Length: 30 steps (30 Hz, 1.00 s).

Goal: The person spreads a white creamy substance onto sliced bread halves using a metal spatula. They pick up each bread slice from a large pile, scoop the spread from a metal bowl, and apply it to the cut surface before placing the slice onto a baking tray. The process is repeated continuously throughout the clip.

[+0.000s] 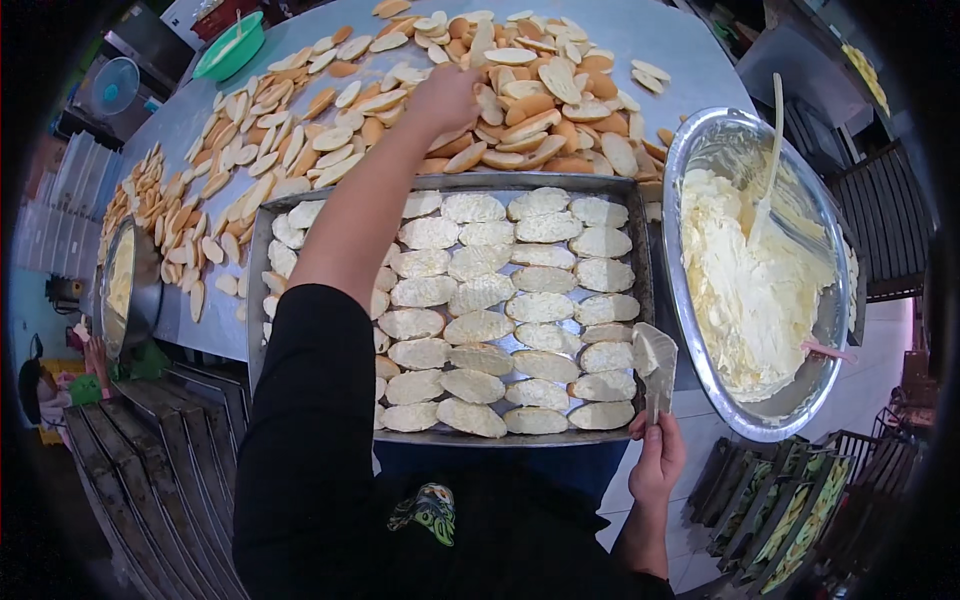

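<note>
My left hand [445,97] reaches over the far side of the tray into a heap of sliced bread [559,79]; its fingers are partly hidden, so what they touch is unclear. Near the tray's right front corner, my right hand [657,461] grips a spatula [657,358] with pale cream on its blade. Between my arms lies a metal baking tray [643,255] filled with rows of oval bread slices coated in pale spread [480,326]. My left forearm hides part of those rows. Right of the tray, a large metal bowl [673,187] holds whipped cream [739,292] and a long-handled utensil [766,180].
Bread slices spread across the metal table [679,45] to the far left. A green basin [251,52] stands at the back left, a second cream bowl [146,292] at the left edge, near another person [86,386]. Stacked trays [142,480] stand lower left; racked trays [780,517] lower right.
</note>
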Each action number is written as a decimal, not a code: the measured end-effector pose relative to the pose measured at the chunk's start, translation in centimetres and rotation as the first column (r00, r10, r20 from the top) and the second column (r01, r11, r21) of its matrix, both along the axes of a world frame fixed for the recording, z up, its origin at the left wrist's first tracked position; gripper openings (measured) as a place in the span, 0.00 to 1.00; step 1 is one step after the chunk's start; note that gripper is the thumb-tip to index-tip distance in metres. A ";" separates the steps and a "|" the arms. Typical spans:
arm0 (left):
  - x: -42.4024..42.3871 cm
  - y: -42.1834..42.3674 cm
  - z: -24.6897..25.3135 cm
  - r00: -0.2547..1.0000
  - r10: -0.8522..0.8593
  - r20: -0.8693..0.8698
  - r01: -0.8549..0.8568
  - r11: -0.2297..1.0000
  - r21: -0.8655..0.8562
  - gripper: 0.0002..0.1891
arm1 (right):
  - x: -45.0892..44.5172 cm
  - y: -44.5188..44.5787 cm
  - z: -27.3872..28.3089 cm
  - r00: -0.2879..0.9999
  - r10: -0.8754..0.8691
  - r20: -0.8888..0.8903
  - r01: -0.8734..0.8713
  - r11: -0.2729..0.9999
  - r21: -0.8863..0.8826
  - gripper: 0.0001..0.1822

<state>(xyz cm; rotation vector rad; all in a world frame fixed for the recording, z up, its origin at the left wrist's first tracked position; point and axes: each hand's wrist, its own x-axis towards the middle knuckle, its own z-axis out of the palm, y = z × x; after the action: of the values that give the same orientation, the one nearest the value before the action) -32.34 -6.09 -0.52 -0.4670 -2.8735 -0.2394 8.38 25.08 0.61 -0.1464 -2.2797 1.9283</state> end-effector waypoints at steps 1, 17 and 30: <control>-0.1 -0.3 -0.2 0.999 0.000 -0.047 0.001 1.000 0.005 0.25 | -0.1 0.2 -0.2 1.000 -0.003 0.001 0.003 1.000 0.014 0.14; 6.7 -3.8 3.4 0.864 -0.390 -0.317 0.435 0.897 0.081 0.05 | -0.7 0.5 -1.8 0.998 0.014 -0.058 -0.016 0.999 -0.029 0.14; 10.5 -5.6 1.9 0.962 -0.178 -0.204 0.244 0.898 0.365 0.07 | -0.5 0.5 -1.7 0.995 0.051 -0.081 -0.054 0.998 -0.043 0.15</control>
<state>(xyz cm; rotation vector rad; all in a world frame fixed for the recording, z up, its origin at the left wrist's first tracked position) -21.79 -11.67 1.42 -0.6828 -2.5198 -0.7530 7.88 25.53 -1.07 -0.0148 -2.2120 1.9743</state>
